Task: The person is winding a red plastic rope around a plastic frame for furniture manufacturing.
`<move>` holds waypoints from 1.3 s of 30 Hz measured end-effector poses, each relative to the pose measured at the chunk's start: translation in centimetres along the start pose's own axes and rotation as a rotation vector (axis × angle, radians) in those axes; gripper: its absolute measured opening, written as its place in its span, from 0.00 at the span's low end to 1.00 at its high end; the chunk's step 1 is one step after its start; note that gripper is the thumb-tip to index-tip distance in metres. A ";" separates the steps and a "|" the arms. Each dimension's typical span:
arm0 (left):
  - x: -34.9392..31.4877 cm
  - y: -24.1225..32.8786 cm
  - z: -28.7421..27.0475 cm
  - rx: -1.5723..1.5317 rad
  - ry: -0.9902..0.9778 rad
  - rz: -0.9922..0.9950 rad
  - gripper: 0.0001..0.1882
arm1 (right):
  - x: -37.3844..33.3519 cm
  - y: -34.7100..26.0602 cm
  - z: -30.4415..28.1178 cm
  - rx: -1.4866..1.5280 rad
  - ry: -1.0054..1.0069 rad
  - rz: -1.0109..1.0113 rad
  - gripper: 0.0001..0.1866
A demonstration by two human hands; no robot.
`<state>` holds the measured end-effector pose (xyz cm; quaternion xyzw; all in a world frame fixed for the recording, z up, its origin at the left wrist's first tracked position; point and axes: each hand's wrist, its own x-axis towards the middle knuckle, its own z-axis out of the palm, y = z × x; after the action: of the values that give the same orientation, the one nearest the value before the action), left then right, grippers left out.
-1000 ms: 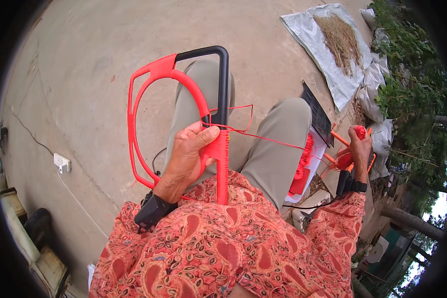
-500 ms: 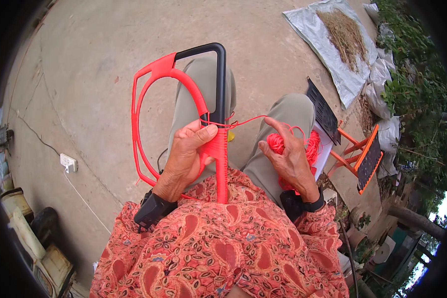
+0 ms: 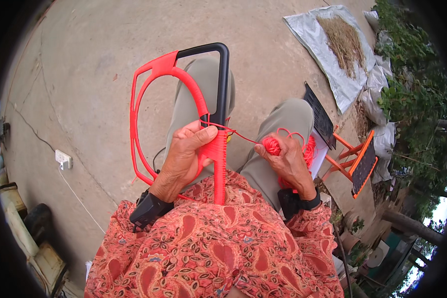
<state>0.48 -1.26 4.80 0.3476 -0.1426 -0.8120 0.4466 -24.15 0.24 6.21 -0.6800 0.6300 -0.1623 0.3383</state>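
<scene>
- Cord-wrapped frame (image 3: 197,94), red with an uncovered black bar, is held above the left leg (image 3: 217,74).
- Left hand (image 3: 186,149): its fingers are closed around the frame's wrapped lower part, thumb uppermost.
- Red strand (image 3: 242,135) is extended between both hands.
- Ball of red cord (image 3: 271,145) is gripped in the curled right hand (image 3: 294,163), over the right leg (image 3: 292,111).
- Orange-and-black folding stool (image 3: 363,164) is seen farther right.

Our left hand (image 3: 183,155) grips a black frame (image 3: 223,82) partly wrapped in red, and a red strand (image 3: 244,137) runs toward the cord ball (image 3: 271,146) in our right hand (image 3: 292,163).
</scene>
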 end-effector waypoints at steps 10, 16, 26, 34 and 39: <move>-0.4 1.1 -0.1 -0.086 0.036 0.044 0.13 | -3.7 16.9 -11.3 0.620 0.556 0.493 0.08; 0.1 0.3 -0.9 -0.060 0.010 0.031 0.12 | -4.0 21.1 -11.4 -0.051 0.493 0.556 0.16; 0.2 0.2 -0.4 -0.038 0.021 0.031 0.11 | 3.4 -6.0 -1.8 0.627 -0.195 0.230 0.18; 0.2 0.0 -0.7 -0.066 0.019 0.037 0.09 | 3.7 -4.0 4.1 1.207 -0.348 0.290 0.16; -0.1 0.3 -0.1 -0.203 0.032 0.065 0.08 | 3.1 -3.8 4.5 1.289 -0.328 0.324 0.14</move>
<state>0.78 -1.36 4.88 0.3087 -0.0639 -0.8018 0.5077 -17.93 -1.70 4.89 -0.2557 0.4417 -0.3471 0.7868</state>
